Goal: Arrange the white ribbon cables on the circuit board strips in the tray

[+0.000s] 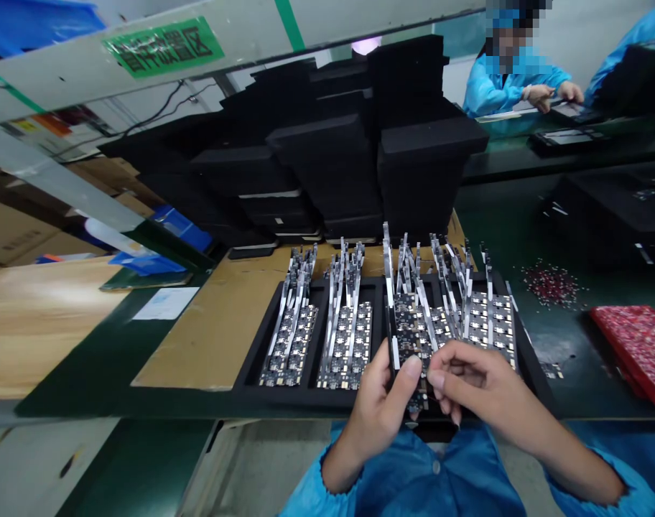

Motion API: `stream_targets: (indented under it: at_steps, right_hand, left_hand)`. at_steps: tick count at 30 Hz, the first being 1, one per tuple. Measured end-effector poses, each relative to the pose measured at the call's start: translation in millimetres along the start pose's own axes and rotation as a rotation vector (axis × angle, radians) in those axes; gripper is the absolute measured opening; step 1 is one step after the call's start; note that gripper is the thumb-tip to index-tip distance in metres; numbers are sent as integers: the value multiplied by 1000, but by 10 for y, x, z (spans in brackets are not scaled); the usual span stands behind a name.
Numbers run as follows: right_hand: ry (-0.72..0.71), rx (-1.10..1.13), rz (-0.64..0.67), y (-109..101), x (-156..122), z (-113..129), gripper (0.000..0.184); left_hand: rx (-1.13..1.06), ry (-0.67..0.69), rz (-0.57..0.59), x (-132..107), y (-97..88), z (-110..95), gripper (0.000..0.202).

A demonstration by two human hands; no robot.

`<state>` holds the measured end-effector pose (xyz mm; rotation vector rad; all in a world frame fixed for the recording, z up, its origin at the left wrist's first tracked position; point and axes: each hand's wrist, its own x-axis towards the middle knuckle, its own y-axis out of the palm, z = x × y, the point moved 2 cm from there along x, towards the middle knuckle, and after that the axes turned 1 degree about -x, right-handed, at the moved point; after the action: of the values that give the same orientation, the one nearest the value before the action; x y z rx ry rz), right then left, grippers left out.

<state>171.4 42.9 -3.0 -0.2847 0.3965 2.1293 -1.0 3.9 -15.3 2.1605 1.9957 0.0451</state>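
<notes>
My left hand (pixel 382 406) is wrapped round a narrow black circuit board (pixel 410 337) with a white flat ribbon cable, held upright over the near edge of a black tray (pixel 257 352). My right hand (pixel 470 380) pinches at the lower part of the same board, fingertips pressed together beside my left thumb. The tray holds several rows of like boards (pixel 345 337) with white ribbon cables standing up from them.
Stacks of black foam trays (pixel 360 143) rise behind the tray on a brown cardboard sheet (pixel 209 337). A red tray (pixel 643 345) and scattered small red parts (pixel 551 283) lie to the right. A person in a blue coat (pixel 513 79) works at the far bench.
</notes>
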Motion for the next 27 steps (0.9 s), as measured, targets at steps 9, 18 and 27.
stream_targets:
  at_steps: [9, 18, 27]
  right_hand:
    - [29, 46, 35, -17, 4, 29, 27]
    - [42, 16, 38, -38, 55, 7, 33]
    - [44, 99, 87, -27, 49, 79, 35]
  left_hand:
    - [72, 25, -26, -1, -24, 8, 28]
    - [92, 31, -35, 20, -10, -8, 25]
    - [94, 81, -49, 18, -14, 37, 24]
